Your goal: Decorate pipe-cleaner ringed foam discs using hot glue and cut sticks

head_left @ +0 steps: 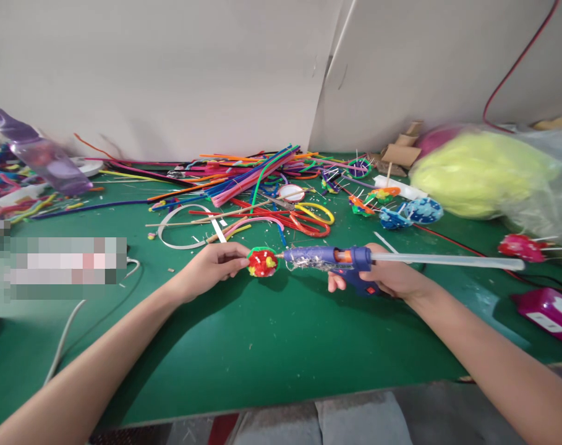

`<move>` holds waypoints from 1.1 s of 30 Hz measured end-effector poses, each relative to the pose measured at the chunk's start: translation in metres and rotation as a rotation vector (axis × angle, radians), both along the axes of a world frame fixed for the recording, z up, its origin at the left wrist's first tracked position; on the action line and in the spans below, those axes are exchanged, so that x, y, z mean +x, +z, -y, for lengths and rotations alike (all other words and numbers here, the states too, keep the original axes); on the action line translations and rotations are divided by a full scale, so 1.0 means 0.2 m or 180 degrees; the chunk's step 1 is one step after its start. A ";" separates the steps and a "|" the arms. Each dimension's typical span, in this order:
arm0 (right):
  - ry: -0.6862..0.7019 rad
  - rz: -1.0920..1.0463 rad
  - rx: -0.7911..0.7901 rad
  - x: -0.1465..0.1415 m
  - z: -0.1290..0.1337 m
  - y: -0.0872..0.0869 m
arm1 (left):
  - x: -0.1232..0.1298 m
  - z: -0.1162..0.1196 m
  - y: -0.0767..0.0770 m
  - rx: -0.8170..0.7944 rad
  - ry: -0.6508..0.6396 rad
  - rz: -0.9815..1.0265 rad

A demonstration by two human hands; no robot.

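Observation:
Near the middle of the green table, my left hand point(216, 269) pinches the left edge of a small pipe-cleaner piece point(263, 262), red with yellow bits, white specks and a green rim. My right hand point(387, 278) is wrapped round the grip of a blue hot glue gun point(327, 258) that points left. Its nozzle meets the right edge of the red piece, or comes very close; I cannot tell whether they touch. A long translucent glue stick point(452, 262) sticks out of the gun's back end. Part of the grip is hidden by my fingers.
Bundles of coloured pipe cleaners point(257, 173) lie along the back. A purple bottle point(53, 164) leans at left, near a white cable point(67, 334). Blue decorated pieces point(410, 213), bagged yellow material point(480, 173) and a magenta box point(549, 315) are on the right. The table's front edge point(281, 402) is close.

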State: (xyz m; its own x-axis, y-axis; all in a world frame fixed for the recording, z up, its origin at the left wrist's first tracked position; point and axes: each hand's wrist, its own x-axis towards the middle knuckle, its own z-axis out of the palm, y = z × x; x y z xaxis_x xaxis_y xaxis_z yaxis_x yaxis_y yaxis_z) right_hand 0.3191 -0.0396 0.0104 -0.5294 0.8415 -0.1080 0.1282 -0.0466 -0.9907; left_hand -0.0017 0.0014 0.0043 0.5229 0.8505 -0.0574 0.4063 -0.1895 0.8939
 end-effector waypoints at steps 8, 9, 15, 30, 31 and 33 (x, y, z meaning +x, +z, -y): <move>0.0115 0.0080 0.0003 0.01 0.00 0.00 | 0.00 0.00 0.00 -0.0040 0.0005 0.0018; 0.0112 0.0104 -0.0001 0.01 0.00 0.00 | 0.00 0.00 0.01 -0.0036 0.0005 0.0014; 0.0082 -0.0137 0.0055 0.00 -0.01 -0.01 | 0.00 0.00 0.01 -0.0033 -0.0008 -0.0010; 0.0129 -0.0281 0.0091 0.02 -0.02 -0.04 | 0.00 0.00 0.00 0.0041 0.0010 0.0063; 0.0109 -0.0240 0.0132 0.02 -0.02 -0.04 | 0.00 0.00 0.00 0.0036 0.0000 0.0090; -0.0024 -0.0094 0.0256 0.03 -0.02 -0.03 | 0.00 0.00 0.00 0.0012 -0.0013 0.0139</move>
